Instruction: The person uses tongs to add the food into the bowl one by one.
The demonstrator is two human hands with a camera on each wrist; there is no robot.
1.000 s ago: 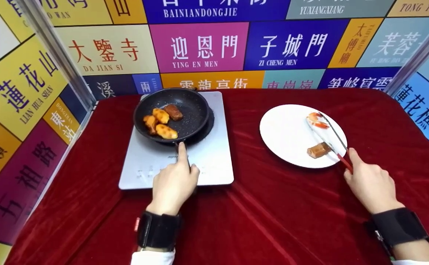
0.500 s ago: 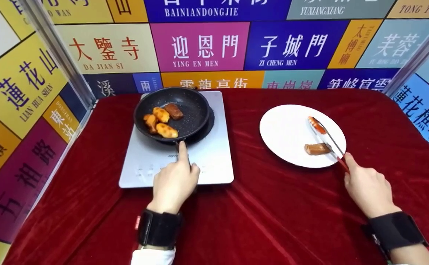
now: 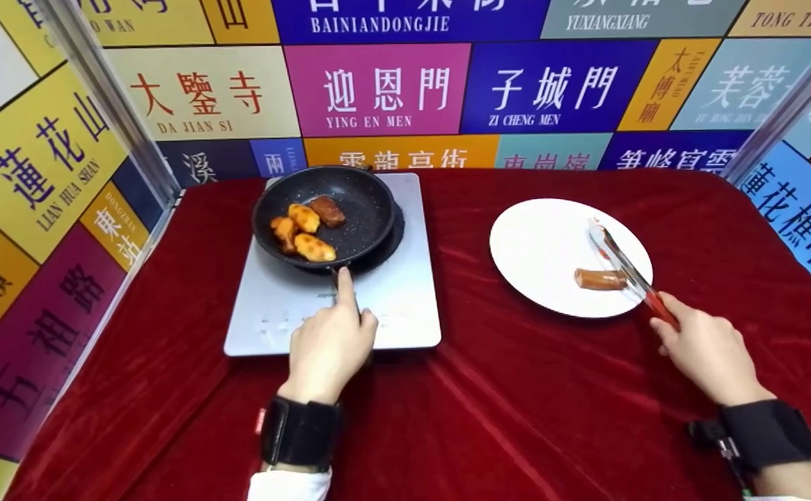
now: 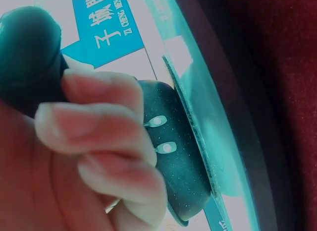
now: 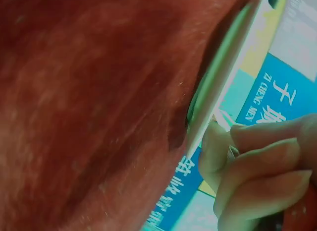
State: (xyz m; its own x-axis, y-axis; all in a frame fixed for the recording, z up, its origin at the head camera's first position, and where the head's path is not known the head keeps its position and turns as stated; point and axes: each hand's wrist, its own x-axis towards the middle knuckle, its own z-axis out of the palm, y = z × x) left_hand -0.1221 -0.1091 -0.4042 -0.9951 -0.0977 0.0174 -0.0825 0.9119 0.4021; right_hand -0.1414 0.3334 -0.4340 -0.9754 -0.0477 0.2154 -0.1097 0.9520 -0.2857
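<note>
My left hand (image 3: 328, 344) grips the handle of a black frying pan (image 3: 363, 216), index finger stretched along it. In the left wrist view the curled fingers wrap the dark handle (image 4: 29, 47). Inside the pan lie several browned yellow pieces, like chicken wings (image 3: 315, 248), and a dark brown chunk of meat (image 3: 327, 211). Red-handled metal tongs (image 3: 629, 270) are held in my right hand (image 3: 708, 348), their tips low over a white plate (image 3: 534, 254). A shrimp (image 3: 603, 253) at the tips is mostly hidden by them. Beside the tongs lies a brown sausage-like piece (image 3: 596, 280).
Under the pan, a silver induction cooker (image 3: 405, 320) sits on the red cloth (image 3: 489, 417) that covers the table. Panels with printed signs (image 3: 377, 90) enclose the back and sides, with metal posts (image 3: 109, 104) at the corners.
The tongs have turned and their arms have drawn together over the shrimp, which shows less now. The sausage-like piece has shifted slightly left and levelled. The left hand and pan stay put.
</note>
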